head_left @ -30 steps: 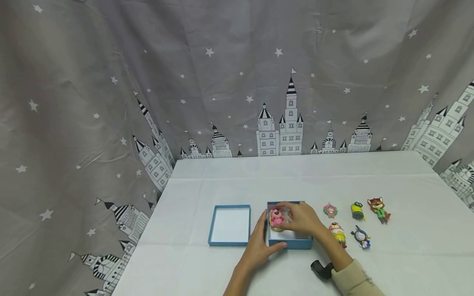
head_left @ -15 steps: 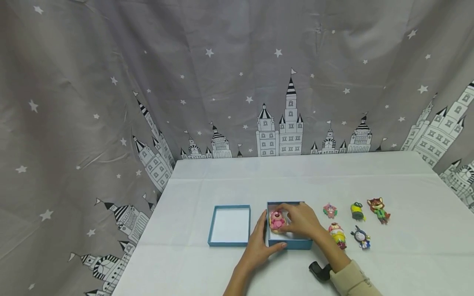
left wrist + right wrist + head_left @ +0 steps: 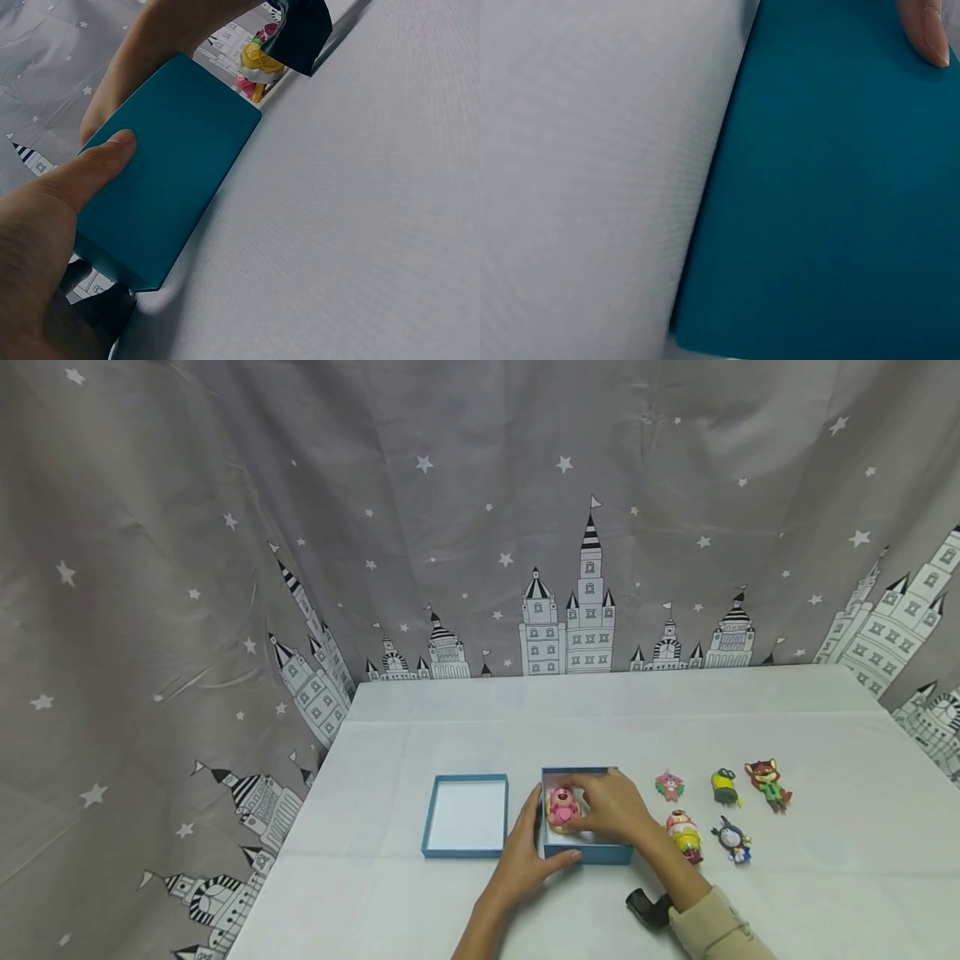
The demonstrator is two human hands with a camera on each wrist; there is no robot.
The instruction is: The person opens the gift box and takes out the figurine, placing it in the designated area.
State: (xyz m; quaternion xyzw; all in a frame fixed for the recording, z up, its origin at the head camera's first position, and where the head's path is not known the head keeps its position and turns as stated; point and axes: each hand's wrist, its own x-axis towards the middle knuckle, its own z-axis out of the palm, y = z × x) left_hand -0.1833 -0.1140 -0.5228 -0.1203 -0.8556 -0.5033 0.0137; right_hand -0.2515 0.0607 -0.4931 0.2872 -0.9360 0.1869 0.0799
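Observation:
A blue box stands in the middle of the white table. My left hand grips its front left corner, thumb on the front wall and fingers on the left side. My right hand reaches into the box from above and pinches a pink bear figure, which sits low inside the box. In the right wrist view only the box's blue wall and the left thumb tip show.
The box's blue lid lies upturned to the left. Several small cartoon figures lie to the right: a pink one, a yellow one, a fox, a yellow-and-red one, a grey one. A grey star curtain hangs behind.
My right hand has lowered the pink bear slightly deeper into the box. The left hand has stayed on the box corner.

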